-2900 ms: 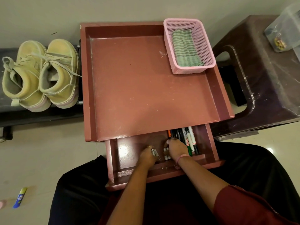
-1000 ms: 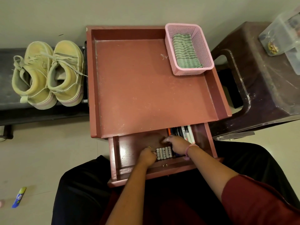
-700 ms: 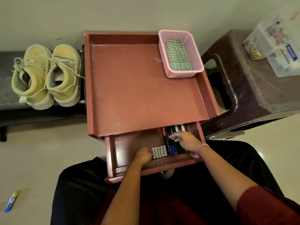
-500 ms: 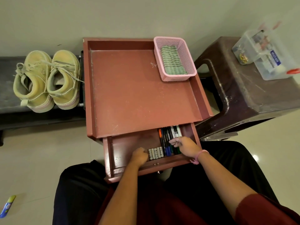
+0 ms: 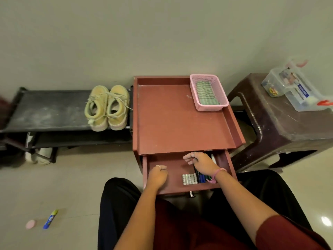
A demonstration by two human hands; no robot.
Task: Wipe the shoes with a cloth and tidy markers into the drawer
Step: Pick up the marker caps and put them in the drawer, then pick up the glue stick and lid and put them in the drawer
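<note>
Markers (image 5: 201, 177) in open drawer (image 5: 167, 170), long axis front-to-back

Only a blurred blue label on the clear plastic box (image 5: 295, 89) shows, unreadable.

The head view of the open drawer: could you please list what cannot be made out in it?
- Markers: the right hand covers most of them, so no count.
- Left hand: curled; its palm side is hidden, so whether it holds anything is unclear.
- Drawer: its back lies under the table top.
- Clear box on the stool: label too small to read.
</note>
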